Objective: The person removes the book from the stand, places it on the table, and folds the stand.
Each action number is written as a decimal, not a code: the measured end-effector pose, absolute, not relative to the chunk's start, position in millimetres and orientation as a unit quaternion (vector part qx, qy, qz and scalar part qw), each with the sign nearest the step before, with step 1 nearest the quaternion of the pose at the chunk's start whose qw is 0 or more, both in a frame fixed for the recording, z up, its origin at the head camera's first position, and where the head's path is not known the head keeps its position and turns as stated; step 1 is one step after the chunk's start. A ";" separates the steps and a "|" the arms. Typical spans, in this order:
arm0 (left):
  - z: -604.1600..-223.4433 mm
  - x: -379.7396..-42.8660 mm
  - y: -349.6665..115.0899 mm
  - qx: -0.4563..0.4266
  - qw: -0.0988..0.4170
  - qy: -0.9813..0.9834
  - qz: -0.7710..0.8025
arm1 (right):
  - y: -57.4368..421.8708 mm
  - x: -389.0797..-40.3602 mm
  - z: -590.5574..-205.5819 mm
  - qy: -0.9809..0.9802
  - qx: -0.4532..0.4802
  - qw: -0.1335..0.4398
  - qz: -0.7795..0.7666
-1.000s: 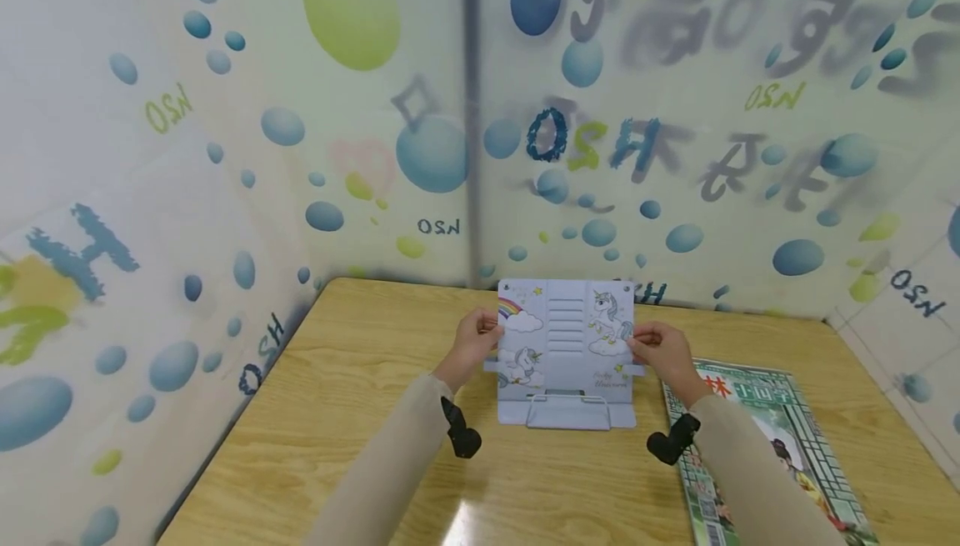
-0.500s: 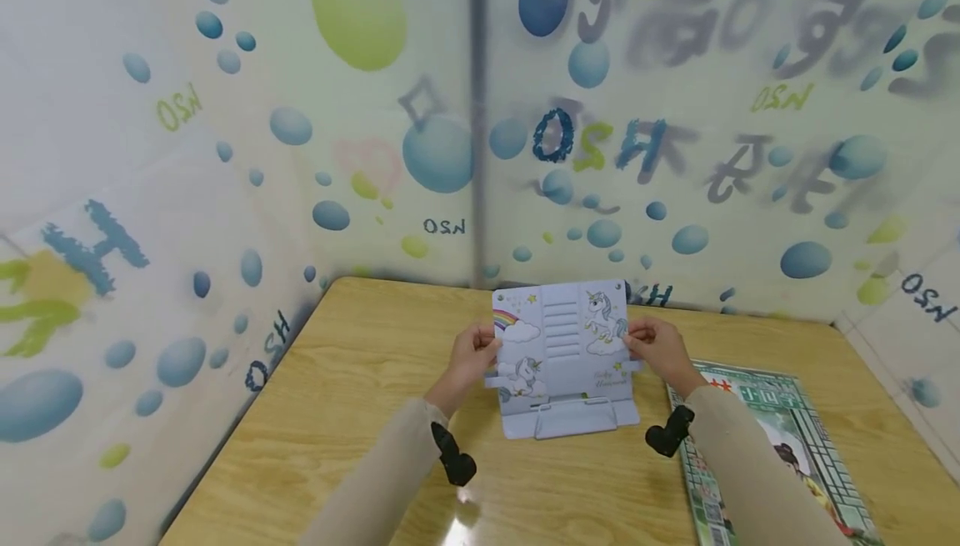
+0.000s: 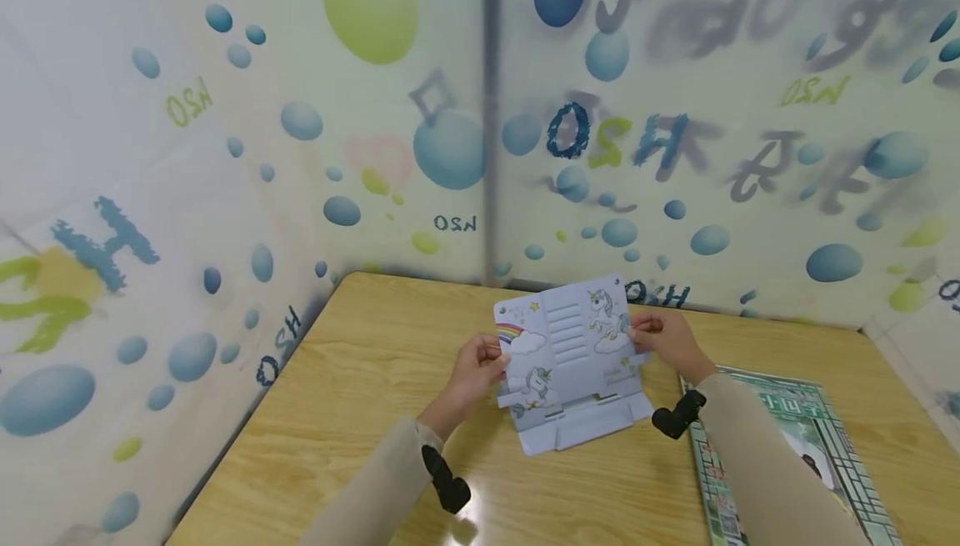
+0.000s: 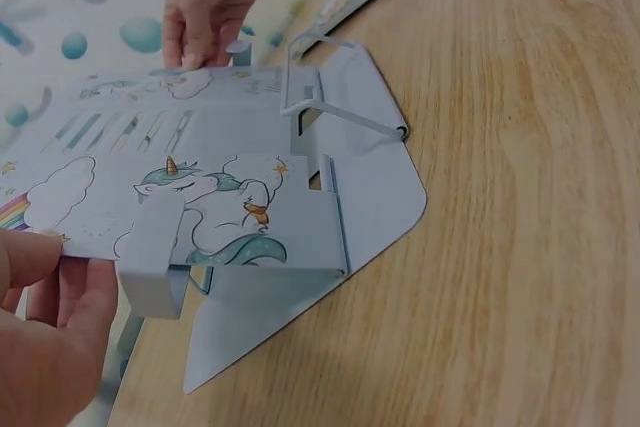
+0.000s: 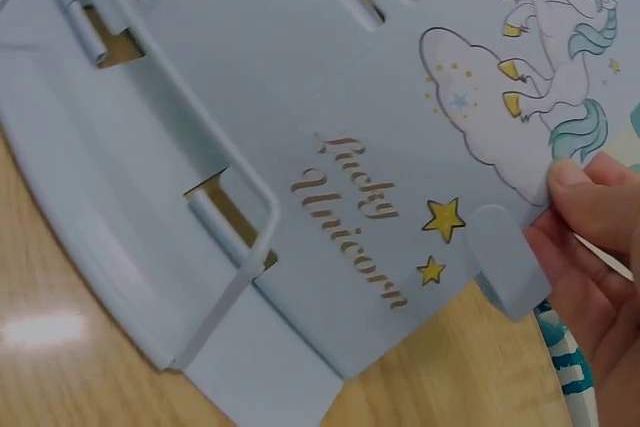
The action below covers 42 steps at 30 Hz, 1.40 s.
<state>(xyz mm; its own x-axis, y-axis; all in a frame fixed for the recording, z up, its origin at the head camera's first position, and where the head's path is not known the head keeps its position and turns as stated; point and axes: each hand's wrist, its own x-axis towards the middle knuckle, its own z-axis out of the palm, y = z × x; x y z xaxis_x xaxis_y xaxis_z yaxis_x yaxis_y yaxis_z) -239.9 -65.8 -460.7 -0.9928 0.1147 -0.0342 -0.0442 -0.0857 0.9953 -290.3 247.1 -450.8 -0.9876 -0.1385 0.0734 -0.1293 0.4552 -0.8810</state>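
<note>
A pale blue-white metal book stand (image 3: 566,392) printed with unicorns, clouds and a rainbow is tilted between both hands near the middle of the table. My left hand (image 3: 475,378) pinches its left edge, thumb on the printed face (image 4: 215,212). On the opposite edge, my right hand (image 3: 670,344) pinches the panel beside a unicorn (image 5: 575,67). Small side tabs stick out below each hand, such as the bent tab (image 5: 510,262) in the right wrist view. A wire page holder (image 4: 345,117) spans the folded-out bottom ledge (image 4: 375,187), which is close over the wooden table.
A magazine with a green cover (image 3: 813,413) lies at the right of the wooden table (image 3: 337,413), partly under the right forearm. Behind the table stands a pale wall panel (image 3: 405,254) patterned with blue and green dots.
The book stand has turned counterclockwise, its right side rising and its left side dropping, and its lower edge has come nearer. Both hands keep their grip. The head view has shifted slightly.
</note>
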 end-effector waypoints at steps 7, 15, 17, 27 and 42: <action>-459.0 -230.3 -68.8 0.048 0.068 0.657 0.749 | 248.5 -297.4 -442.7 0.855 -0.075 0.033 -0.513; -462.3 -221.0 -66.8 0.049 0.088 0.651 0.752 | 243.5 -303.8 -441.9 0.863 -0.104 0.016 -0.495; -462.3 -217.8 -65.2 0.051 0.094 0.657 0.746 | 240.3 -304.9 -440.7 0.868 -0.104 0.010 -0.485; -462.0 -203.8 -57.3 0.064 0.129 0.663 0.735 | 224.7 -310.9 -439.9 0.880 -0.077 0.010 -0.468; -465.6 -198.6 -59.1 0.047 0.095 0.637 0.763 | 224.5 -295.1 -410.1 0.893 -0.115 0.083 -0.428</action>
